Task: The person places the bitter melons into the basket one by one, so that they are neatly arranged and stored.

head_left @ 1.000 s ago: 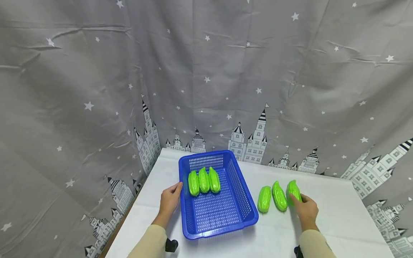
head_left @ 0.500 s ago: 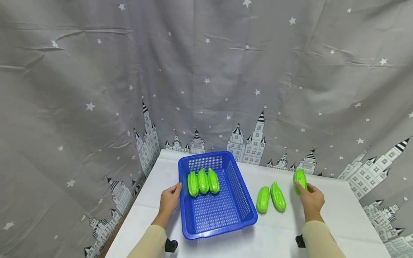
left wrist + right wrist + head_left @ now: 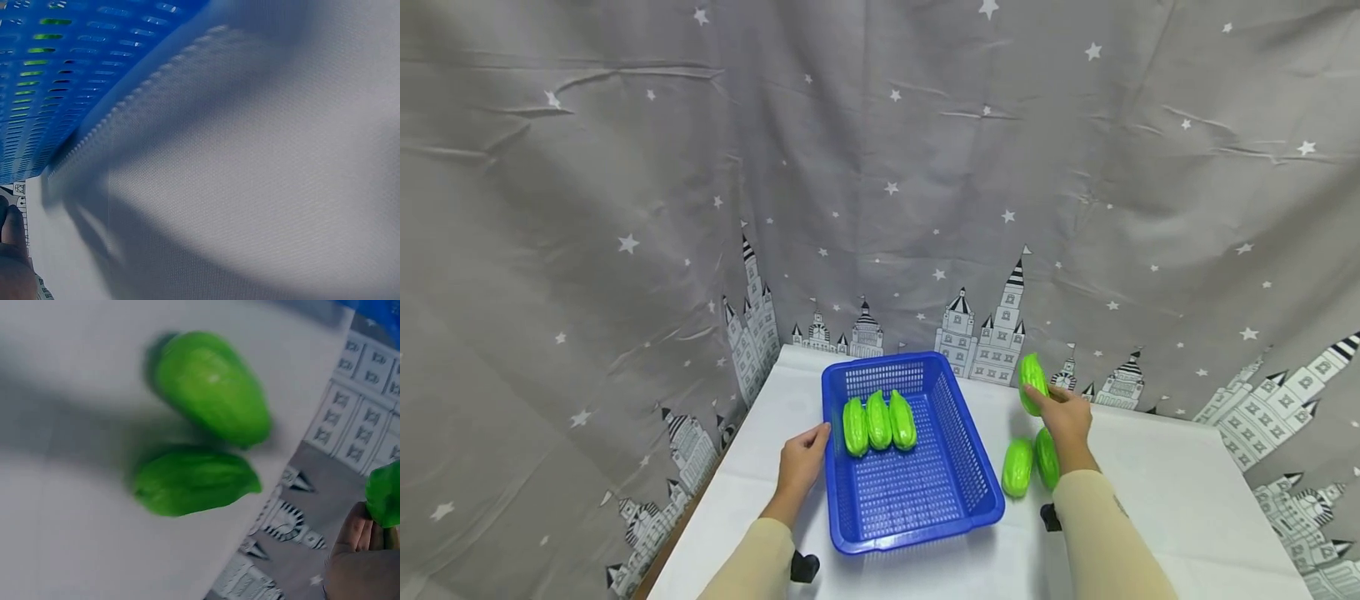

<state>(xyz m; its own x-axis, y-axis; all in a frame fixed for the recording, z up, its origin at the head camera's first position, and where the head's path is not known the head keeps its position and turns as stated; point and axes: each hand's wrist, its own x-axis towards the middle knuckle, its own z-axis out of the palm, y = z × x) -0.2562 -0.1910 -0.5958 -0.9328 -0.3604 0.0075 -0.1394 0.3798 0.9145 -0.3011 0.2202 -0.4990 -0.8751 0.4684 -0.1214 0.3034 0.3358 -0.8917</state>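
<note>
My left hand [image 3: 800, 460] pinches the left rim of a blue plastic basket [image 3: 904, 497]; its perforated side wall fills a corner of the left wrist view. Three glossy green ridged gourds lie side by side inside, toward the back left, among them a middle gourd [image 3: 878, 422]. Raised over the table right of the basket, my right hand [image 3: 1069, 418] grips another green gourd [image 3: 1032, 382], its tapered tip pointing up. Below that hand, two gourds lie on the table: a plump gourd [image 3: 212, 387] and a slimmer, pointed gourd [image 3: 197, 482], the latter partly hidden by the arm in the head view.
A white cloth [image 3: 1180, 492] covers the table. Behind it and at the left hangs a grey curtain [image 3: 880, 208] printed with stars and castles. The basket stands left of the two loose gourds, its right rim close to the plump one.
My right hand has lifted the rightmost gourd off the table and carried it left, toward the basket. The left hand keeps its hold on the basket rim; the view has shifted slightly.
</note>
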